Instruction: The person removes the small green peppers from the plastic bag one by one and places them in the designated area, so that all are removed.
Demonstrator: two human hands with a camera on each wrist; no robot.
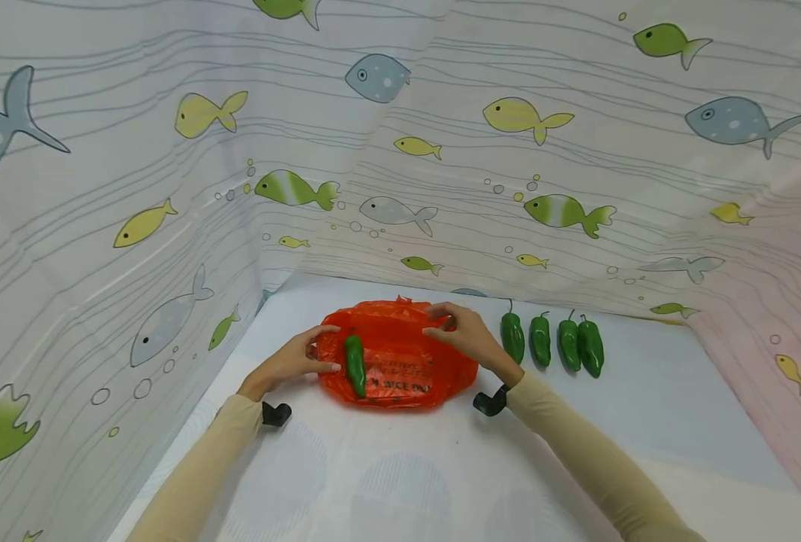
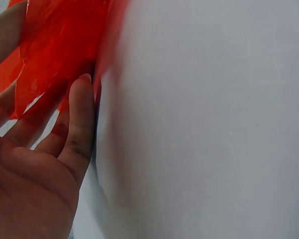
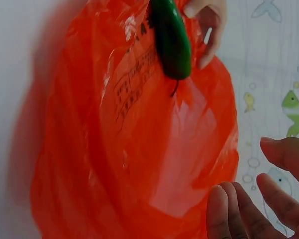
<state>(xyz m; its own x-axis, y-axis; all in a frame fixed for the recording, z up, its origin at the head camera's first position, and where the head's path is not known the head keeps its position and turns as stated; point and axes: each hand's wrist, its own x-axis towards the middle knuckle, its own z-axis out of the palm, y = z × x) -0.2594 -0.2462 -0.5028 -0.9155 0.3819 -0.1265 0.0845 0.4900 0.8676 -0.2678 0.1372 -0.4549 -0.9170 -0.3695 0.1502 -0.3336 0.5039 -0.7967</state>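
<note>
A bright red plastic bag (image 1: 400, 354) with dark printing lies spread on the table, and one long green chili pepper (image 1: 355, 366) rests on its left part. At the bag's left edge, my left hand (image 1: 296, 357) touches the plastic with spread, relaxed fingers; in the left wrist view, the red film passes between the thumb and the other fingers. My right hand (image 1: 467, 333) hovers by the bag's upper right edge, fingers loosely bent and nothing in them. The pepper's stem points toward the bag's far side in the head view.
Several more green peppers (image 1: 540, 340) stand in a row to the right of the bag, beyond my right wrist. The table (image 1: 400, 459) is white, with pale round patterns. Fish-printed sheets (image 1: 441, 173) enclose it at the back and both sides.
</note>
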